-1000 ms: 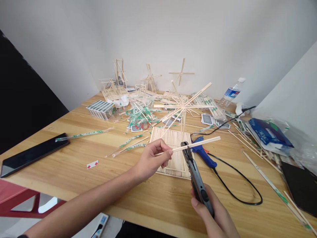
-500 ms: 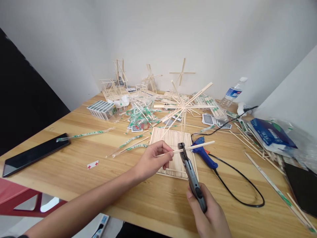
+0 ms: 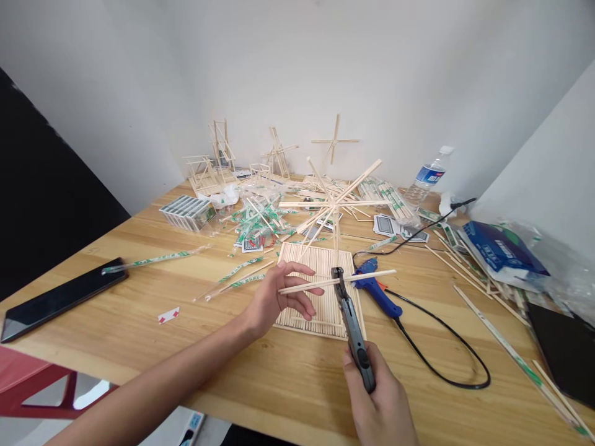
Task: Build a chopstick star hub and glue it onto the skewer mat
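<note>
My left hand (image 3: 279, 297) holds a thin wooden stick (image 3: 367, 274) lightly between thumb and fingers, its other fingers spread. My right hand (image 3: 379, 396) grips dark grey cutters (image 3: 353, 334), whose jaws (image 3: 338, 279) close around the stick. Both hands are above a square mat of glued sticks (image 3: 300, 255). A radial stick structure (image 3: 332, 204) stands on the mat's far side. Next to the cutters lies a blue hot glue gun (image 3: 376, 294), with its black cord curving to the right.
On the wooden table (image 3: 139, 297) lie a black phone (image 3: 65, 300), wrapped chopsticks, a stack of card boxes (image 3: 188, 212), plastic wrappers and playing cards. Stick models stand along the back wall. A water bottle (image 3: 427, 176), a blue packet (image 3: 502, 251) and a dark tablet (image 3: 564, 350) are at the right.
The stick, cutters and right hand have shifted left and slightly down, and the stick now lies flatter. My left fingers have spread wider. The cutters stay on the stick.
</note>
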`<move>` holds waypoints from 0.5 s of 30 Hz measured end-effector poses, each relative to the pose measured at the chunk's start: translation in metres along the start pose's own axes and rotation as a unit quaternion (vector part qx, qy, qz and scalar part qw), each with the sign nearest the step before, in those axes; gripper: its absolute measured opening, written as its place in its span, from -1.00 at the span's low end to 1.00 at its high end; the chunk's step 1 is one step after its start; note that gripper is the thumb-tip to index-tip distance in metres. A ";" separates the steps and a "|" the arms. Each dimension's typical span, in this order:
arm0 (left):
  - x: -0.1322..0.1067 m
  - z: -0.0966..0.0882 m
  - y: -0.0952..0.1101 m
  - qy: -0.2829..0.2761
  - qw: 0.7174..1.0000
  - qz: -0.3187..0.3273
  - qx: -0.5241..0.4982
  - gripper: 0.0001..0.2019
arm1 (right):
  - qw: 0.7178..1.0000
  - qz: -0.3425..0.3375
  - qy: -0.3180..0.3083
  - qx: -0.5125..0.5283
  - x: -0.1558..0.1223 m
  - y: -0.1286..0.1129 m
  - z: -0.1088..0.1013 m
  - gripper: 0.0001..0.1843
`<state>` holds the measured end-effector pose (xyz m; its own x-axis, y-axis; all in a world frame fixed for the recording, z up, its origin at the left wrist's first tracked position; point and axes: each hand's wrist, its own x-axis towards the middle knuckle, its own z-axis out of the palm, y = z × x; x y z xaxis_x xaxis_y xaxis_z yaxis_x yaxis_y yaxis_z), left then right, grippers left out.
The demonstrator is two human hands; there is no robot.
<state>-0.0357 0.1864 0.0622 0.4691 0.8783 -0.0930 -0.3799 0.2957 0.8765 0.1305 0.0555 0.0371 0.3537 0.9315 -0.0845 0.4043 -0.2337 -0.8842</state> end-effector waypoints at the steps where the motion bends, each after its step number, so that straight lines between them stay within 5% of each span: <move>1: 0.000 0.000 0.000 -0.002 1.000 -0.001 0.002 -0.41 | 1.000 -0.001 0.001 0.001 0.001 0.002 0.000 -0.63; 8: 0.000 0.007 -0.006 0.037 0.988 0.059 0.138 -0.70 | 0.999 -0.018 -0.028 -0.003 0.002 0.007 0.001 -0.58; 15: -0.001 0.008 -0.005 0.044 0.986 0.068 0.144 -0.69 | 1.000 -0.019 -0.011 0.013 -0.003 0.000 0.003 -0.65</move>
<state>-0.0275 0.1812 0.0617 0.3537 0.9353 0.0053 -0.1870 0.0652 0.9802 0.1268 0.0530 0.0355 0.3198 0.9455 -0.0613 0.3945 -0.1917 -0.8987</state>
